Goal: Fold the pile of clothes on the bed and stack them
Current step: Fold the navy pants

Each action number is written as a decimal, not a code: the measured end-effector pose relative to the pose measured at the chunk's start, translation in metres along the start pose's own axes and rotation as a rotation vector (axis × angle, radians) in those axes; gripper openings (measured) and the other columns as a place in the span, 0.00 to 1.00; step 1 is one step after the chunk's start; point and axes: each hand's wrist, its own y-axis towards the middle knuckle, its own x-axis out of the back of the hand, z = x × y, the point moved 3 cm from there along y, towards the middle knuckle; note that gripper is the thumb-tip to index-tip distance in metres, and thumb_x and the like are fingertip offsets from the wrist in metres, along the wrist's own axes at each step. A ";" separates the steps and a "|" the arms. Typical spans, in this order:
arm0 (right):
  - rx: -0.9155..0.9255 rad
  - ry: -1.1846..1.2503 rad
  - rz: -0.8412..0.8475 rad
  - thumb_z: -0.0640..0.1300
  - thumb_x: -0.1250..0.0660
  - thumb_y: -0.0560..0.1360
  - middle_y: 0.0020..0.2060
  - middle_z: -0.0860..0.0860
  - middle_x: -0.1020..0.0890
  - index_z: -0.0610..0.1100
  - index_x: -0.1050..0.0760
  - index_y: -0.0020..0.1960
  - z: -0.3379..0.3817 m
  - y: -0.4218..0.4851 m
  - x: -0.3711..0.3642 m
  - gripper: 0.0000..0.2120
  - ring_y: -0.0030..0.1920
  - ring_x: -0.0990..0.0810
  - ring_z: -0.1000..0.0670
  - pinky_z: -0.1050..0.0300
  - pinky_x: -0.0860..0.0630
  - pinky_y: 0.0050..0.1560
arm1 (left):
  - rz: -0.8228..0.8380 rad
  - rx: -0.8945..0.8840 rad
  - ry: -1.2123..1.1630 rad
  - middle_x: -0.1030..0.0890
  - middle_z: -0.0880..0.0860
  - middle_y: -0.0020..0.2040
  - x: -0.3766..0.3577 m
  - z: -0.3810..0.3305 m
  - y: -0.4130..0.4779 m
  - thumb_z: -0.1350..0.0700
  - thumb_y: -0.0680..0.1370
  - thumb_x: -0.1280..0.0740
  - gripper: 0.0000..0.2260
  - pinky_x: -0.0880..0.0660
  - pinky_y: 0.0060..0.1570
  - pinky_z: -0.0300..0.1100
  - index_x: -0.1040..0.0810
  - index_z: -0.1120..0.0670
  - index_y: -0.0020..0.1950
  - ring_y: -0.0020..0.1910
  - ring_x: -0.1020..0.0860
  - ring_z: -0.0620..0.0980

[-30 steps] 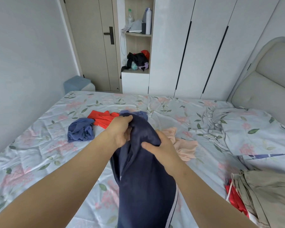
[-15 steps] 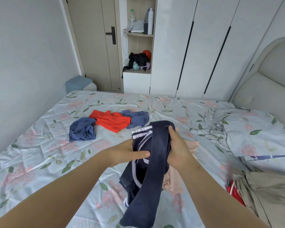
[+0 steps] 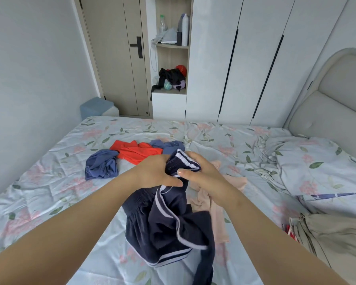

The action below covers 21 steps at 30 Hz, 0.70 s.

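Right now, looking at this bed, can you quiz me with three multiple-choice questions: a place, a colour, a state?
1. The orange-red cloth garment lies: A apart from all other clothes; B between two crumpled blue garments; C on top of the shorts.
2. The stripes on the navy blue fabric shorts are: A yellow; B green; C white.
3. The navy shorts are: A gripped by the left hand and right hand; B folded flat; C spread out smooth.
Answers: B, blue cloth lies at either side of it; C, pale bands edge the hems; A, both hands' fingers curl round the bunched fabric.
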 end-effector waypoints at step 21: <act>0.370 0.303 -0.493 0.38 0.37 0.78 0.42 0.48 0.21 0.44 0.25 0.45 0.119 -0.002 0.064 0.05 0.46 0.23 0.49 0.52 0.25 0.56 | -0.216 0.101 -0.083 0.24 0.45 0.38 0.080 0.015 0.005 0.51 0.80 0.38 0.08 0.32 0.36 0.34 0.29 0.47 0.41 0.39 0.25 0.45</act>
